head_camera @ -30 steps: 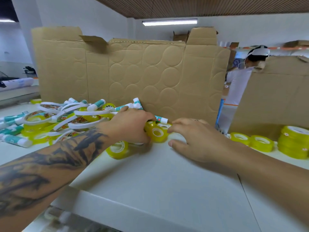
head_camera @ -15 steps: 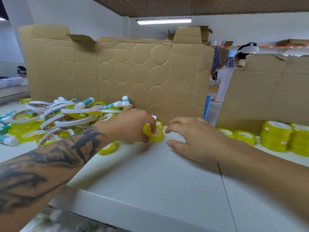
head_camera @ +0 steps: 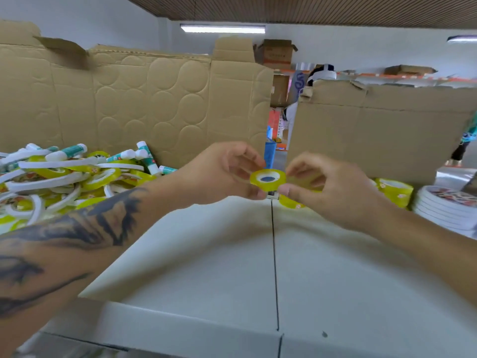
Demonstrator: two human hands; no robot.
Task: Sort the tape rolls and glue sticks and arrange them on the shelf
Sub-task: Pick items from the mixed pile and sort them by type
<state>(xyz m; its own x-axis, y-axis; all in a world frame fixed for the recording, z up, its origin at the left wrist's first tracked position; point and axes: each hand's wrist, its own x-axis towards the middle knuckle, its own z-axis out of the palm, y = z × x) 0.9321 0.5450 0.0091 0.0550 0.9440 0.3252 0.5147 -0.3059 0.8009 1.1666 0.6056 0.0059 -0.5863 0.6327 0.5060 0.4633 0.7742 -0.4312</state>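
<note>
A small yellow tape roll [head_camera: 268, 180] hangs in the air above the white shelf top [head_camera: 232, 254], flat side up. My left hand [head_camera: 222, 174] pinches its left rim and my right hand [head_camera: 327, 187] pinches its right rim. Another yellow roll [head_camera: 289, 202] lies on the shelf just under my right thumb. At the left is a mixed pile of yellow tape rolls [head_camera: 51, 173], white rings and green-and-white glue sticks [head_camera: 72, 152]. Stacked yellow rolls [head_camera: 395, 189] stand at the right.
Tall cardboard walls [head_camera: 154, 99] close off the back, with a second cardboard sheet [head_camera: 374, 135] at the right. A stack of white flat rolls [head_camera: 449, 210] sits at the far right. A person works behind the gap between the cardboard sheets.
My left hand lifted a yellow roll off the shelf and carried it right. My right hand came up and took its other side. The view swung right.
</note>
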